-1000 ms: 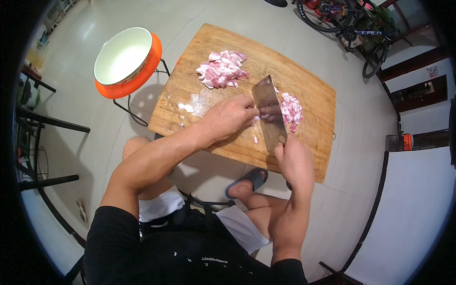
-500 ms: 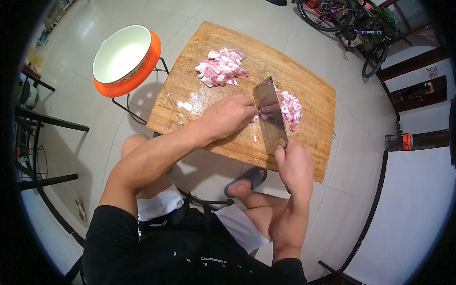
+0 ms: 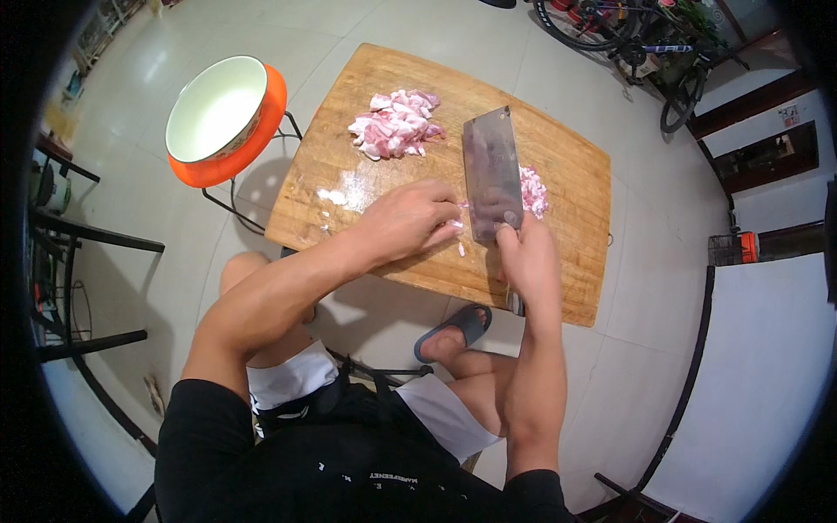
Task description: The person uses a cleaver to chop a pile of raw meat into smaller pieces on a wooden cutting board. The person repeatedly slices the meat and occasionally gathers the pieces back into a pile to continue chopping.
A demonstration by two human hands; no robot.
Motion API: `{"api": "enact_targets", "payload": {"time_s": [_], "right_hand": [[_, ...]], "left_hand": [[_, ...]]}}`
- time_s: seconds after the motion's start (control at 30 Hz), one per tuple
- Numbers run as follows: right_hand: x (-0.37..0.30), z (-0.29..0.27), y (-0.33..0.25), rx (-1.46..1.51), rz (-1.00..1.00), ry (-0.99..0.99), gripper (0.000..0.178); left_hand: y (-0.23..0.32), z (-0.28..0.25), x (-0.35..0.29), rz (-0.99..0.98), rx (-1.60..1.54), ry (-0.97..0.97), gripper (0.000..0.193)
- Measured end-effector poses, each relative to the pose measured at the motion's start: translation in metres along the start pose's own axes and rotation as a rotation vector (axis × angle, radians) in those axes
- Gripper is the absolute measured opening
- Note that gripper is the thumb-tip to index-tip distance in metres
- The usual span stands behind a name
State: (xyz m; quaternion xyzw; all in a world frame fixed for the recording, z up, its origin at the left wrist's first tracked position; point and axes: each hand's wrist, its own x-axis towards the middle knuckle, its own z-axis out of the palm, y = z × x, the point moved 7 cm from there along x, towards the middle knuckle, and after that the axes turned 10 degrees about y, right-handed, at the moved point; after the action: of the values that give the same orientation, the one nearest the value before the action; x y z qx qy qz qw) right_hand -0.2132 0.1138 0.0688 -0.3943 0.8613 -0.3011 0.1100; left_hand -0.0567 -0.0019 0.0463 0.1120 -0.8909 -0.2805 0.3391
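Observation:
My right hand (image 3: 530, 253) grips a cleaver (image 3: 493, 170) by its handle, the broad blade tilted with its flat side turned up. On the wooden chopping board (image 3: 567, 288), my left hand (image 3: 411, 220) has its fingers curled and pinched on a small piece of raw meat (image 3: 456, 224), just left of the blade. A heap of pink and white meat slices (image 3: 397, 125) lies toward the board's far left. Partly behind the blade, a pile of diced meat (image 3: 534, 192) sits on the right. One loose bit (image 3: 462, 249) rests near the front edge.
A white enamel basin (image 3: 218, 109) stands on an orange stool (image 3: 261, 139) left of the board. Bicycles (image 3: 645, 44) are at the far right. Dark chair legs (image 3: 96, 231) jut in at the left. My slippered foot (image 3: 462, 327) is below the board.
The cleaver has gone from nearly upright to lying flatter, its blade shifted away from the diced pile toward the left. My left hand has drawn back slightly from the blade.

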Motion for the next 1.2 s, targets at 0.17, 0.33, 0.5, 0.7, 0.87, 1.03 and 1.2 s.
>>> {"api": "enact_targets", "payload": {"time_s": [0.17,0.33,0.5,0.7,0.87,1.03,1.2], "right_hand": [[-0.024,-0.016,-0.015,-0.01,-0.082,0.038,0.025],[-0.046,-0.027,-0.037,-0.214,-0.104,0.033,0.024],[-0.056,-0.027,-0.046,-0.355,-0.122,-0.025,0.024],[-0.06,-0.028,-0.046,-0.392,-0.104,-0.092,0.026],[-0.031,-0.007,-0.05,-0.358,-0.113,-0.064,0.032],[-0.016,0.002,-0.06,-0.341,-0.205,-0.041,0.029],[-0.048,-0.016,-0.043,-0.445,-0.155,-0.15,0.028]], "left_hand": [[0.011,-0.012,0.001,0.145,-0.037,0.03,0.016],[0.003,0.001,-0.002,-0.03,0.02,-0.022,0.015],[0.0,0.005,-0.003,-0.106,0.061,0.087,0.012],[0.001,0.004,-0.003,-0.134,0.022,0.108,0.01],[-0.006,0.008,-0.002,-0.123,0.026,0.13,0.013],[-0.005,0.002,-0.001,-0.136,0.024,0.093,0.01],[-0.011,0.002,-0.001,-0.176,0.028,0.15,0.009]]}}
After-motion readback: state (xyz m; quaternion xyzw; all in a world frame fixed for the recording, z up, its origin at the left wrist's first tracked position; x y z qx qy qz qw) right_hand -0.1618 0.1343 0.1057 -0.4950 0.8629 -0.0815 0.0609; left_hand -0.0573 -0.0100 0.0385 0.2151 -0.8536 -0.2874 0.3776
